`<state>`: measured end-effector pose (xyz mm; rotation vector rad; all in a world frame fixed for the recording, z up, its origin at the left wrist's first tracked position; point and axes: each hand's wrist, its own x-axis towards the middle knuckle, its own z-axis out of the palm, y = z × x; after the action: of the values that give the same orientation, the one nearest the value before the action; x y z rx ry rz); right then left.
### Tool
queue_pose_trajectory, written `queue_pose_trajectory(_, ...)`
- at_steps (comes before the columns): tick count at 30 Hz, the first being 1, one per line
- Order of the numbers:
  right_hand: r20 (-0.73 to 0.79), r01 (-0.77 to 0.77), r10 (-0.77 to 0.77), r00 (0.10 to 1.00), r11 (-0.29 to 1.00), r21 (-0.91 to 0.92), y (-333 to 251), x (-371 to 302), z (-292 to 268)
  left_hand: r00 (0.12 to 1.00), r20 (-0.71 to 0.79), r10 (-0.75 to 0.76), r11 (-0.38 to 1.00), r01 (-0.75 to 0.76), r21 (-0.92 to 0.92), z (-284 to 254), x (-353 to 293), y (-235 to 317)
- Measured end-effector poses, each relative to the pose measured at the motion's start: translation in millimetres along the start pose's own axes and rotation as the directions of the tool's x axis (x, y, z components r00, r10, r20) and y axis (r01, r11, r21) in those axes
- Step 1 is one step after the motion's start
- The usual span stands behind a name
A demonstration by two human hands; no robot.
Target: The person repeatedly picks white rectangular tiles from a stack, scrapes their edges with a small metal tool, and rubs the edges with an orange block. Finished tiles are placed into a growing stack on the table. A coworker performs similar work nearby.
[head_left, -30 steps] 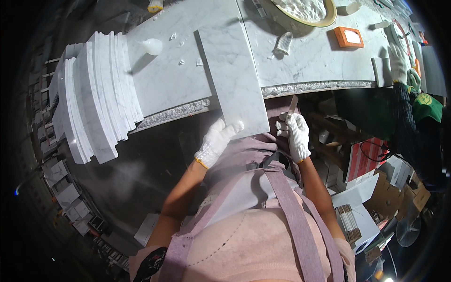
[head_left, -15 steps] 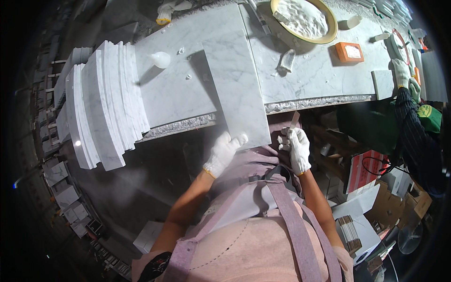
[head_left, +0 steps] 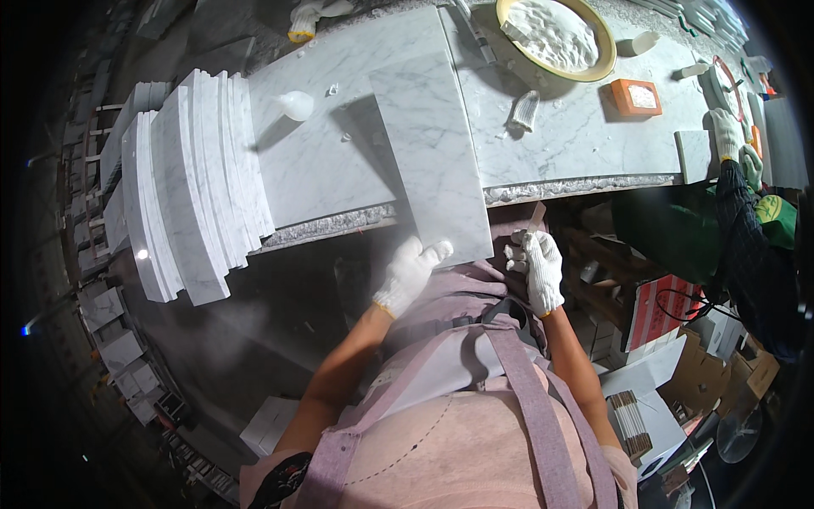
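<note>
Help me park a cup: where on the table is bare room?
Two patches, crumbs aside, look bare: left, between the stack and the long slab, below the bottle; right, between slab and small tile, below the orange block. The back right, around the bowl, is crowded.

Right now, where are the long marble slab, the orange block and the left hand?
Long marble slab (head_left: pixel 439 161): head view, middle of its top face.
Orange block (head_left: pixel 635 97): head view, middle of its upper face.
Left hand (head_left: pixel 407 276): head view, back of the glove.
</note>
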<state>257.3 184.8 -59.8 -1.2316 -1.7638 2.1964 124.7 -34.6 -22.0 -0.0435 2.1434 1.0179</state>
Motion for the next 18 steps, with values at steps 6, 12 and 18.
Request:
queue_pose_trajectory(6, 0.006, 0.029, -0.029, 1.000, 0.999, 0.042, -7.8, -0.7, 6.3, 0.999, -0.001, 0.055, 0.997, -0.054, -0.062, -5.0, -8.7, 12.1)
queue_pose_trajectory(12, -0.060, -0.241, 0.276, 0.959, 0.912, 0.332, -23.2, -6.0, 11.5, 0.993, 0.107, -0.046, 0.971, 0.019, 0.240, -29.1, -22.9, 45.9)
queue_pose_trajectory(18, -0.061, -0.181, 0.200, 0.978, 0.955, 0.236, -13.9, -1.1, 9.0, 0.970, -0.011, 0.244, 0.700, -0.168, 0.694, -60.4, -33.4, 90.6)
